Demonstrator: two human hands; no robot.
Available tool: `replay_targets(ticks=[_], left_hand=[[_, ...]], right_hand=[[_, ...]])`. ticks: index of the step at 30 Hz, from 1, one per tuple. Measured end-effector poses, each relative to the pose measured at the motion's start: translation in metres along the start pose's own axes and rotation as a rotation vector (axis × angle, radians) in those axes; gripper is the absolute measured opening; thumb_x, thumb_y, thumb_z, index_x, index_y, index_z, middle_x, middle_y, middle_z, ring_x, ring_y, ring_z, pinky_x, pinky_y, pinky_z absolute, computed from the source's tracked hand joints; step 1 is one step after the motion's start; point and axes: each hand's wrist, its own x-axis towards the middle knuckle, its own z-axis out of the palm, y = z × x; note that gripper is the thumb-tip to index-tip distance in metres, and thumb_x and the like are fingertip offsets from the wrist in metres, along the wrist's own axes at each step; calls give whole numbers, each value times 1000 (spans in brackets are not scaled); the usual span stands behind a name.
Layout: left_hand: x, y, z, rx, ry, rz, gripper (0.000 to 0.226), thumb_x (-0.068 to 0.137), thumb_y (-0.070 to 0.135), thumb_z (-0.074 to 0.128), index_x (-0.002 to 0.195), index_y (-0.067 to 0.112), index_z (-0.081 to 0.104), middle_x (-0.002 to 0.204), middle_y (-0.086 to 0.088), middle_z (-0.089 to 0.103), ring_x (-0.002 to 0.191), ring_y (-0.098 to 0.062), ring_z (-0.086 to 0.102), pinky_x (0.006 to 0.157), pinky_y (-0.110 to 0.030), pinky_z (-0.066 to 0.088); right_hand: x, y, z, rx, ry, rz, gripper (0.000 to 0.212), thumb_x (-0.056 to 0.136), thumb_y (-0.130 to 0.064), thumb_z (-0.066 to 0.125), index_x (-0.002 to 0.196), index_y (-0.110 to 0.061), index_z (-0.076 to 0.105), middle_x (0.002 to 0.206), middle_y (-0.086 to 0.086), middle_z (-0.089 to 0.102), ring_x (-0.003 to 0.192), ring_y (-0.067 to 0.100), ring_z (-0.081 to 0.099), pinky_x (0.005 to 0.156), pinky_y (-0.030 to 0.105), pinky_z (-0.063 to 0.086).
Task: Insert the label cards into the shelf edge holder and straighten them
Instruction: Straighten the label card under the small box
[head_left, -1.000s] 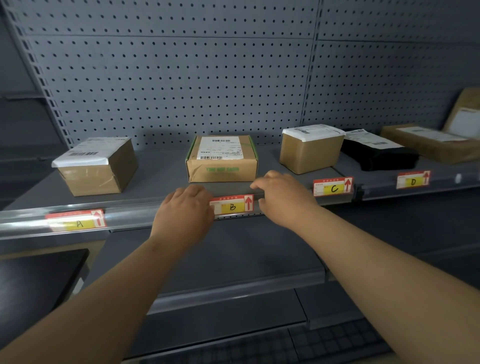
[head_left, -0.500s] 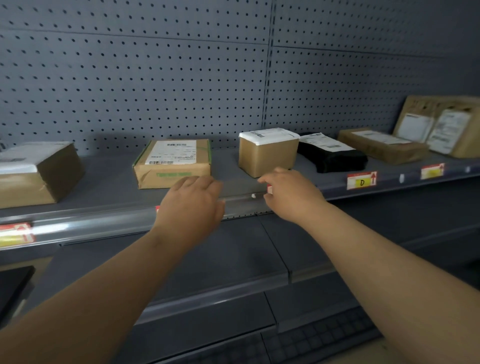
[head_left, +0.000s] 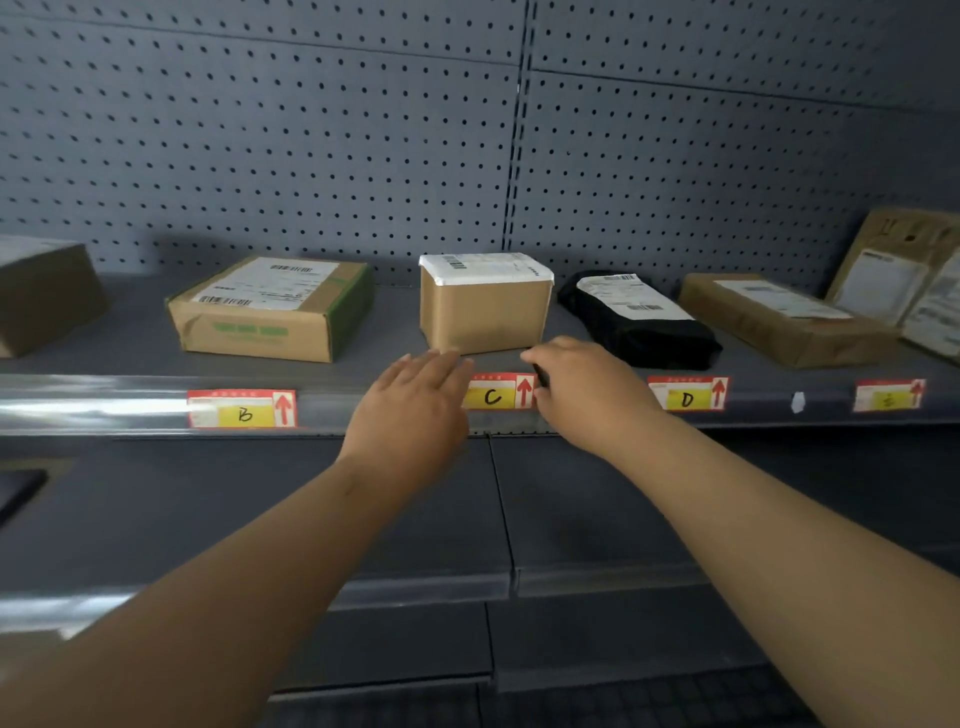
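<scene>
Label card C (head_left: 496, 396) sits in the shelf edge holder (head_left: 119, 410), upright and level, directly below the small brown box (head_left: 485, 306). The left hand (head_left: 410, 410) covers the card's left edge, fingers extended and loosely spread, gripping nothing. The right hand (head_left: 587, 389) is at the card's right edge with fingers curled toward the holder; whether they pinch the card cannot be determined. Label card B (head_left: 241, 409) sits in the holder well to the left, below the green-edged box (head_left: 270, 309). Label card D (head_left: 687, 395) lies just beyond the right hand, below the black parcel (head_left: 639, 322). Bare holder strip separates B from the left hand. The shelf surface in front of the boxes is unobstructed.
</scene>
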Motion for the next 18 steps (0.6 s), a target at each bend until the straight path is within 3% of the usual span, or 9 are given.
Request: replay_targets(ticks=[3,6,13,18], left_hand=[[2,9,1,16,4,-21,49,92,21,46,139,11,35,145,-7,38,134,-22,32,112,-35,14],[4,13,5,59,41,-38,44,78,13,65,121,4,56,119,-15,61,108,-33,58,102,-45,34],[2,16,8,108,63,-25,45,65,10,76,108,4,64,99,-13,68,87,-33,65,90,-48,45],[-2,18,10,97,96,-12,44,64,9,78,106,4,64,99,-13,68,87,-32,65,88,-47,46]], right_hand=[[0,8,5,23,-1,-46,34,86,-6,52,120,-12,56,122,6,55,114,27,49,90,45,48],[1,13,9,38,-17,-82,34,87,-5,50,120,-12,56,122,7,54,114,27,48,91,44,47],[-1,16,18,33,11,-151,32,87,-5,50,116,-14,58,112,6,57,104,27,53,84,44,49],[-4,17,23,33,75,-190,38,88,-7,50,124,-19,55,110,6,59,102,28,54,82,41,48]])
